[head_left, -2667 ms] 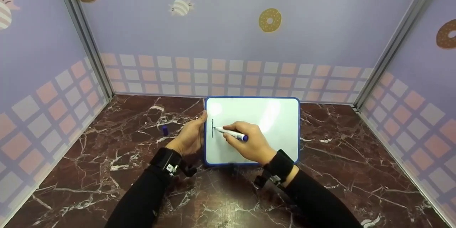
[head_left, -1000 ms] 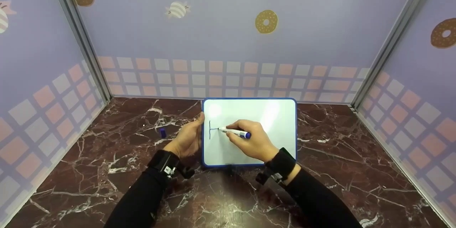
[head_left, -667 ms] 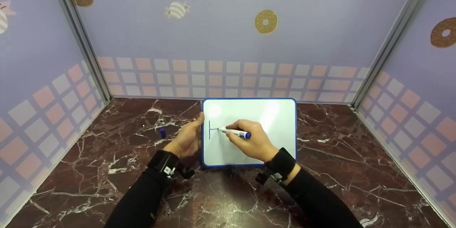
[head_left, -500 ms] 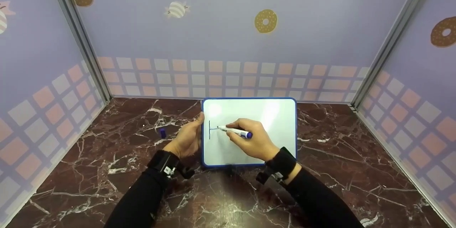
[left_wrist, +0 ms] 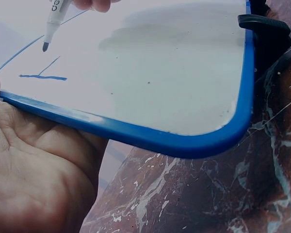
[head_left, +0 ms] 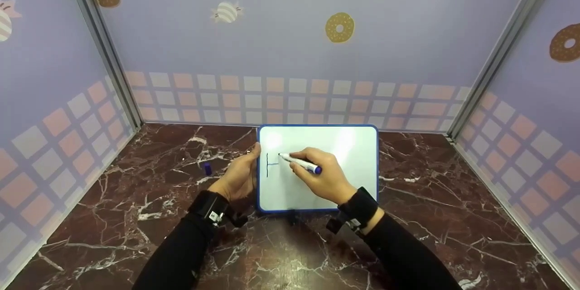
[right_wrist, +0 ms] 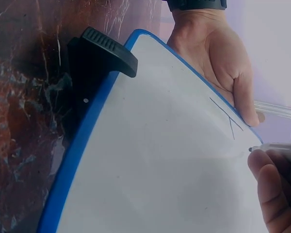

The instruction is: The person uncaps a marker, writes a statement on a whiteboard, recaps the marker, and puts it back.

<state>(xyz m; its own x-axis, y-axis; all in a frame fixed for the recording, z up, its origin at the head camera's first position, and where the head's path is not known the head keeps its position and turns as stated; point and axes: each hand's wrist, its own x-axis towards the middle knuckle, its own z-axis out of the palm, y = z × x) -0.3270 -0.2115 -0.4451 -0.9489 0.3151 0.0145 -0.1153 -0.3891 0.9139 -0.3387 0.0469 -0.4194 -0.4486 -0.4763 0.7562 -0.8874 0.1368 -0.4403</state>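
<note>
A small whiteboard [head_left: 317, 140] with a blue frame stands tilted back on the table. My left hand [head_left: 239, 174] holds its left edge, thumb at the frame and the other fingers behind, mostly hidden. My right hand [head_left: 324, 172] pinches a white marker [head_left: 299, 163] with a blue end. The uncapped dark tip points at the board, just above the free end of a short horizontal blue stroke. That stroke meets a vertical blue line [head_left: 267, 170] near the left edge. A black clip [right_wrist: 109, 51] grips the board's bottom edge in the right wrist view.
On the dark red marbled table [head_left: 149, 244], a blue marker cap [head_left: 207, 168] lies left of my left hand. Patterned lilac walls [head_left: 281, 45] rise at the back and both sides, close behind the board.
A horizontal stroke has grown rightward from the vertical line. The marker, in my right hand, then moved a little up from that stroke's end. My left hand keeps holding the board.
</note>
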